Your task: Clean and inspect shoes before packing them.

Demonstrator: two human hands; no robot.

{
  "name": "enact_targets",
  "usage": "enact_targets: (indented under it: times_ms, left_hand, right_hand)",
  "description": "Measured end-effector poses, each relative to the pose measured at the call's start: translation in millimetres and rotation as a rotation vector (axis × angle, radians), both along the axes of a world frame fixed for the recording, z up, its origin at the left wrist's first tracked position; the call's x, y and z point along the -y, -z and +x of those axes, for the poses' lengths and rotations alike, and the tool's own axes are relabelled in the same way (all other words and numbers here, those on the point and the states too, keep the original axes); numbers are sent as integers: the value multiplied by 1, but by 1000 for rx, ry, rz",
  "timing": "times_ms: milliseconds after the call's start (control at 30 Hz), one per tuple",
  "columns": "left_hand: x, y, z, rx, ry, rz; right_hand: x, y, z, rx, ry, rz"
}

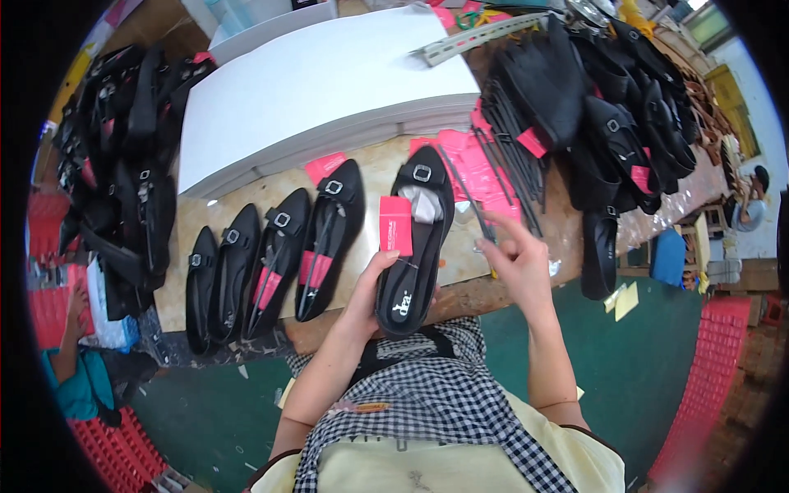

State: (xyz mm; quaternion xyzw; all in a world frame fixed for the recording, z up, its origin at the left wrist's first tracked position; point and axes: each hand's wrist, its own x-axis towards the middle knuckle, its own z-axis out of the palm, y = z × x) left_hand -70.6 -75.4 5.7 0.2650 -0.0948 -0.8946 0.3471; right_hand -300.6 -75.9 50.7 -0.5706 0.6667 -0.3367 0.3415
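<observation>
My left hand [366, 287] grips a black pointed flat shoe [421, 283] by its heel end, toe pointing away from me. A square buckle sits on its toe, white paper is stuffed inside, and a pink tag [395, 225] hangs over its left edge. To the right, my right hand [523, 261] has its thumb and forefinger closed around the near end of a thin black stick [464, 191]. Left of the held shoe, several matching black shoes [279, 255] stand in a slanted row on the table; some have sticks and pink tags inside.
A thick stack of white sheets [320, 82] lies behind the row. More thin black sticks [518, 156] and pink tags [464, 160] lie at right. Black shoes are heaped at far left [123, 181] and right [616, 123]. Another person's arm [66, 337] shows at the left.
</observation>
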Motion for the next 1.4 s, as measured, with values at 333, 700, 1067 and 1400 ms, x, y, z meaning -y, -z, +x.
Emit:
enact_targets:
  times_ms: [333,700,1067,1400]
  left_hand:
    - [4,19,20,717,-429,-522]
    - [-11,13,-2,748,-557,-676]
    - [-50,-25,87,2106,-31,-1039]
    - [-34,-76,153,1617,-18,-1019]
  right_hand:
    - [-5,-32,66,107,-350,107]
    - [5,-2,109,-92,-211,-506]
    - [1,21,20,40,-110,5]
    - [1,122,51,-331,-203,-348]
